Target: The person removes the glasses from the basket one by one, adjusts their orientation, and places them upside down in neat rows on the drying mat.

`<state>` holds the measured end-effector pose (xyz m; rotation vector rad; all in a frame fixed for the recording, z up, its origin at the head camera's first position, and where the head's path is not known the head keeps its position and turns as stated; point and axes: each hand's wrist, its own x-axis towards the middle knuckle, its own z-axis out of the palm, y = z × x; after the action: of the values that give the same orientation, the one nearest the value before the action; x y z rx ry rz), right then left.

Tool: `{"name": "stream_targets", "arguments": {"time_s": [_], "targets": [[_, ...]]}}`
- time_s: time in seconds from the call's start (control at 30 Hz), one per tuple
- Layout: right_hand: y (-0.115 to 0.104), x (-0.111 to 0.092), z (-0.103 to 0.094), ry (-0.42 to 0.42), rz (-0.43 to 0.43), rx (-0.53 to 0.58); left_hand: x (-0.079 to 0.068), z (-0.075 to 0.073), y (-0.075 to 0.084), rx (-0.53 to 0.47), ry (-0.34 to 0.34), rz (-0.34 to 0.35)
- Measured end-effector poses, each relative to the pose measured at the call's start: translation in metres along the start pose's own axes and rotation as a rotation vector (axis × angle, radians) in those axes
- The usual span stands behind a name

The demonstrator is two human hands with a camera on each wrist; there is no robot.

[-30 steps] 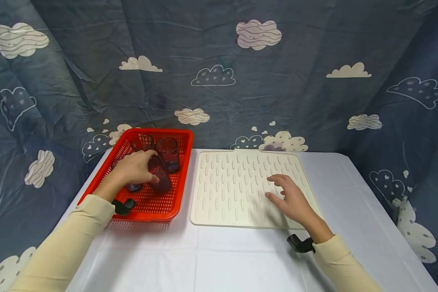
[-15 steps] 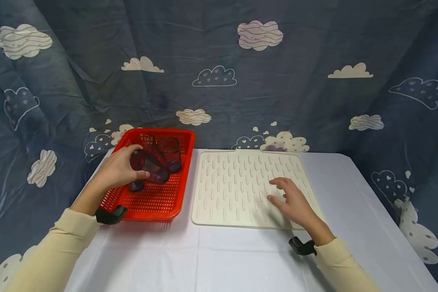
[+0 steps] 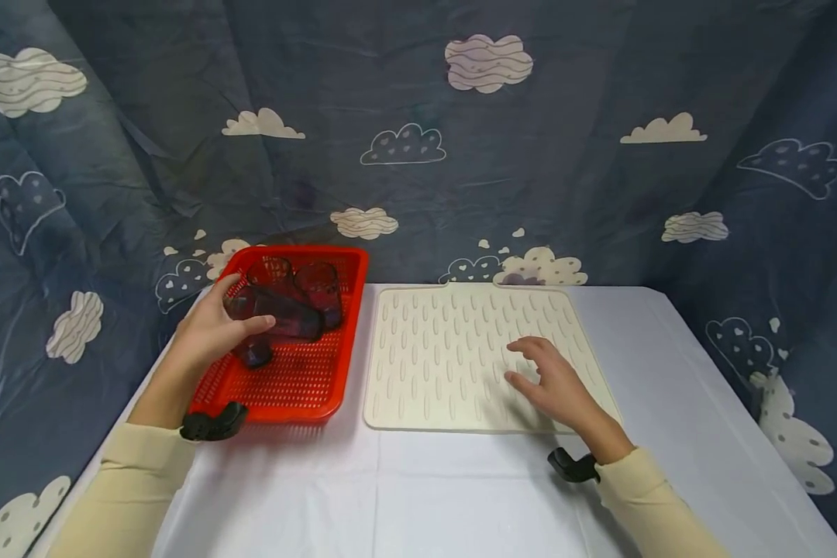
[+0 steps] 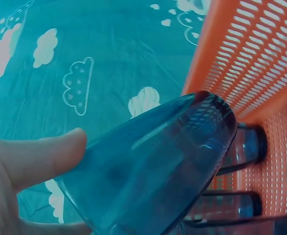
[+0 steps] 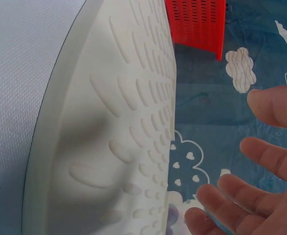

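My left hand (image 3: 212,329) grips a dark purple drinking glass (image 3: 286,316) near its rim, thumb on the near side. The glass lies almost sideways over the red basket (image 3: 296,384), its base pointing right. In the left wrist view the thumb and fingers hold the wide end of this glass (image 4: 153,166). Other purple glasses stand in the basket, one at the back right (image 3: 324,285) and one low at the left (image 3: 254,354), partly hidden by the held glass and hand. My right hand (image 3: 554,387) hovers empty over the cream ribbed mat (image 3: 425,364), fingers loosely bent.
The basket has perforated walls and sits at the left of a table with a white cloth (image 3: 321,496). Just to its right lies the flat mat. A dark blue curtain (image 3: 418,201) with cloud prints hangs behind and at both sides.
My left hand has drawn back to the left, and the glass has turned from a steep tilt to nearly sideways. The right hand stays about where it was.
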<state>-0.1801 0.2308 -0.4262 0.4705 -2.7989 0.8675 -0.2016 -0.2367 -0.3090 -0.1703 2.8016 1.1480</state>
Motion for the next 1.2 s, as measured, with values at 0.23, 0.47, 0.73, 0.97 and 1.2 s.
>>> {"name": "stream_targets", "arguments": {"time_s": [0.23, 0.47, 0.73, 0.97, 1.2], "targets": [[0.003, 0.0, 0.003, 0.007, -0.005, 0.002, -0.003, 0.01, -0.005, -0.257, -0.052, 0.028], [0.004, -0.001, 0.004, -0.006, -0.002, 0.018, -0.005, 0.016, -0.005, -0.39, -0.087, 0.004], [0.002, -0.001, 0.003, -0.051, 0.002, 0.04, -0.008, 0.02, 0.001, -0.468, -0.063, -0.013], [0.003, 0.0, 0.004, -0.084, 0.012, 0.056, -0.014, 0.029, 0.011, -0.62, -0.049, 0.023], [0.0, 0.001, 0.0, -0.083, 0.014, 0.117, -0.015, 0.046, 0.027, -0.683, -0.027, 0.04]]}}
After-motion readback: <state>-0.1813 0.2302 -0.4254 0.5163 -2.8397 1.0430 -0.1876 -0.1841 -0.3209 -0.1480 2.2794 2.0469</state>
